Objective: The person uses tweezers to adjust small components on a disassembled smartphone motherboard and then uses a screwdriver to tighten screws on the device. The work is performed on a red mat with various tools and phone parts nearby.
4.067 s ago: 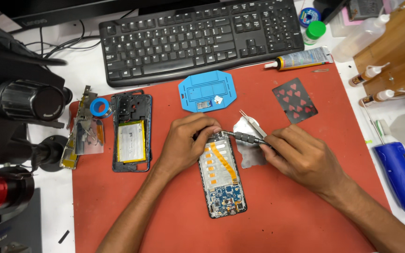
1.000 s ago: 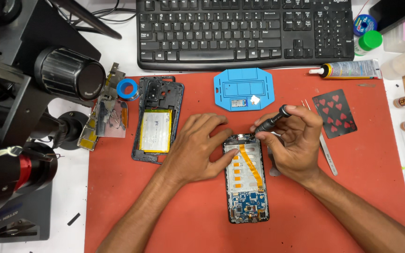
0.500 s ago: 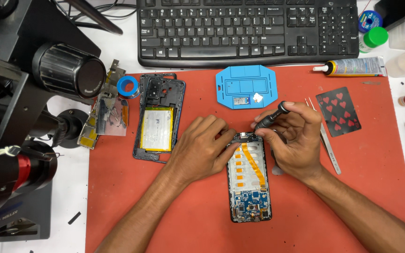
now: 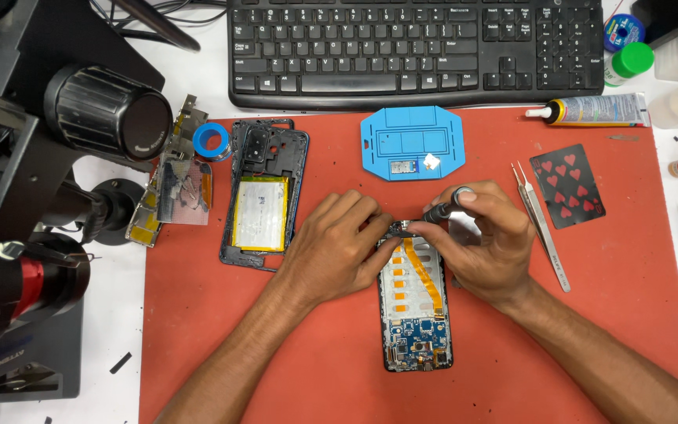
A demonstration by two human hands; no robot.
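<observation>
Black keyboard [image 4: 417, 47], blue tray [image 4: 411, 143], tweezers [image 4: 541, 228], playing card [image 4: 566, 185].

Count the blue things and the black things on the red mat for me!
Blue: 1, the blue tray.
Black: 4, the opened phone, the phone frame with battery, the screwdriver in the right hand, the playing card.
Total: 5.

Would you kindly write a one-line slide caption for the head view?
Left hand steadies an opened phone on a red mat while the right hand holds a small screwdriver at its top end.
</observation>
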